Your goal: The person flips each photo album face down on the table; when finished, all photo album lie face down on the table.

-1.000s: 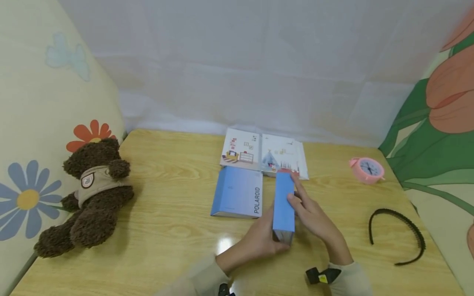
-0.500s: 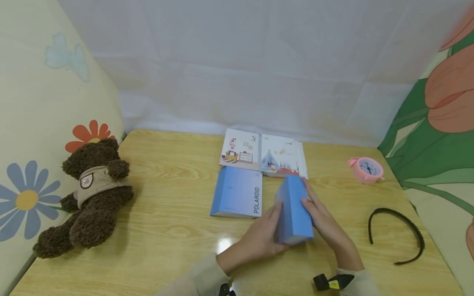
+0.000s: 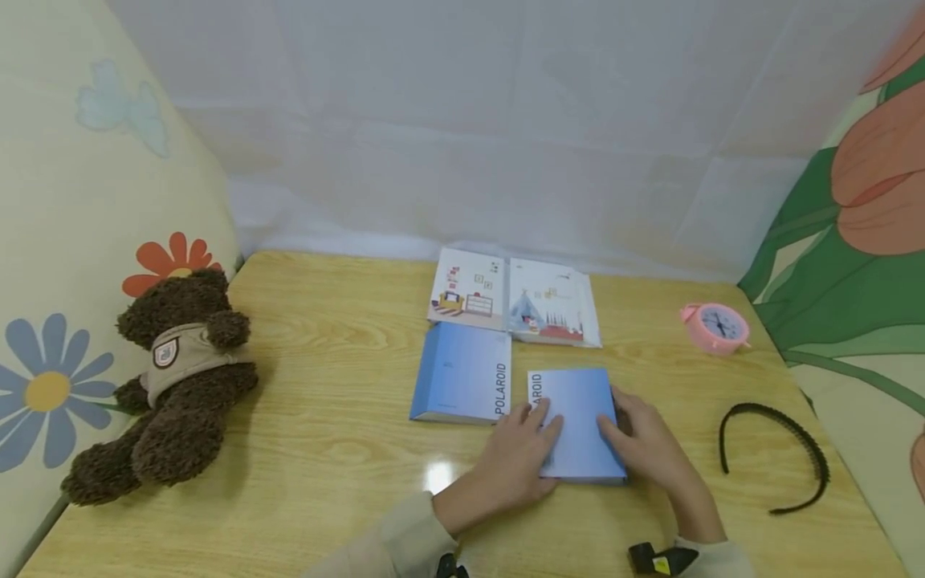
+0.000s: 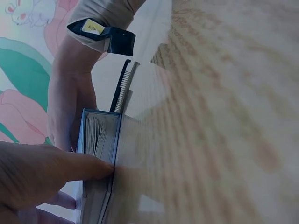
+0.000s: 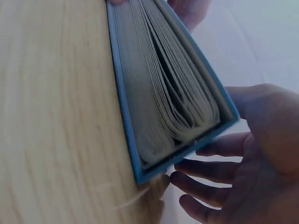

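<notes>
A blue photo album (image 3: 581, 425) lies almost flat at the front middle of the table, part of its dark lettering covered by fingers. My left hand (image 3: 511, 451) grips its left side, fingers over the cover and thumb (image 4: 88, 167) at the page edge. On the other side my right hand (image 3: 645, 440) holds the spine, thumb on the cover and fingers curled beside it (image 5: 210, 179). Layered page sleeves (image 5: 154, 74) show between the covers in the right wrist view. A second blue album (image 3: 462, 373), marked POLAROID, rests just to the left.
Behind the blue albums lie two white illustrated albums (image 3: 468, 289), side by side. A pink alarm clock (image 3: 717, 327) and a black headband (image 3: 812, 445) are on the right. A brown teddy bear (image 3: 191, 401) leans against the cushion at left.
The held album has turned from standing spine-up to lying cover-up, and has come down toward the table. My right hand has shifted to the right with its spine.
</notes>
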A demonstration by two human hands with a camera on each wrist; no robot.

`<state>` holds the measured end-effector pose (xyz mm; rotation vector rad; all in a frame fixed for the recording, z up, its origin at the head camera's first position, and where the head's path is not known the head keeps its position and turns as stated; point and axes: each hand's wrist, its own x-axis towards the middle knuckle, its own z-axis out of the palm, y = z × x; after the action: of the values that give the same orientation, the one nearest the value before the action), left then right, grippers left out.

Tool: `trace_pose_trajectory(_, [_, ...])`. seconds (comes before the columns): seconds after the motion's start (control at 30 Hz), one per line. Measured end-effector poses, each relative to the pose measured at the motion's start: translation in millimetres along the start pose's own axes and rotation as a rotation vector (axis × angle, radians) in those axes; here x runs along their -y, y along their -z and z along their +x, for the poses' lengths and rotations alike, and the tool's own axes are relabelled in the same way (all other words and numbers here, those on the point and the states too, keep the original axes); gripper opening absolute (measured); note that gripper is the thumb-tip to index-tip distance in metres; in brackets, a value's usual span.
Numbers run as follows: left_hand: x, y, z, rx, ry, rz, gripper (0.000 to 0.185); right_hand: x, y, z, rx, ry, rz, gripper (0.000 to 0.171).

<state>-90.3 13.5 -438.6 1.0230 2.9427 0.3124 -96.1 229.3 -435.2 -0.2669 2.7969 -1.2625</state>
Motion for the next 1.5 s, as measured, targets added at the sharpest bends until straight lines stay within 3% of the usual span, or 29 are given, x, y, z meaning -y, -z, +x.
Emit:
trace_pose_trajectory(0.17, [-0.6,0.8,-0.6,-0.009,-0.005,0.007,0.080,1.8,-2.6,-1.7,-0.017,-0.003,-0.026,0.058])
trace_pose_trajectory(0.27, [2.4,3.2,-0.9,0.018,-0.021,-0.017,0.082,4.3,-0.9,-1.0,-0.008,-0.030,-0.050,0.060])
trace_pose_trajectory(0.47, [24.8,21.0,-6.6,0.095,-0.028,-0.160,0.096,29.9,-4.4,19.4,-0.072,-0.068,-0.244,0.071])
trace_pose_trajectory(0.53, [39.0,32.3,-11.6,0.076,0.014,-0.220,0.096,45.8,-11.9,35.5,-0.090,-0.034,-0.260,0.069])
trace_pose_trajectory(0.6, [57.5,42.5,-18.4,0.005,0.075,-0.272,0.096,61.8,-23.3,53.5,-0.073,0.023,-0.240,0.068])
trace_pose_trajectory(0.7, [86.0,49.2,-30.5,-0.113,0.214,-0.324,0.103,79.4,-44.2,79.3,0.028,0.074,-0.205,0.070])
trace_pose_trajectory(0.77, [102.1,46.9,-37.2,-0.159,0.298,-0.359,0.111,85.9,-57.5,92.6,0.100,0.076,-0.217,0.076])
trace_pose_trajectory(0.87, [118.0,38.1,-42.1,-0.124,0.390,-0.444,0.122,90.5,-73.1,106.6,0.158,0.064,-0.248,0.081])
trace_pose_trajectory(0.93, [124.0,32.3,-42.5,-0.092,0.413,-0.498,0.125,92.1,-81.1,111.1,0.150,0.058,-0.262,0.083])
trace_pose_trajectory(1.07, [127.8,25.8,-39.8,-0.079,0.416,-0.551,0.126,93.7,-93.6,112.0,0.143,0.043,-0.285,0.086])
trace_pose_trajectory(1.27, [124.1,21.9,-39.3,-0.082,0.429,-0.511,0.119,97.9,-101.7,106.4,0.188,-0.030,-0.287,0.086])
trace_pose_trajectory(1.5, [117.2,19.3,-45.3,-0.159,0.371,-0.518,0.115,100.0,-101.5,98.6,0.171,-0.015,-0.287,0.083])
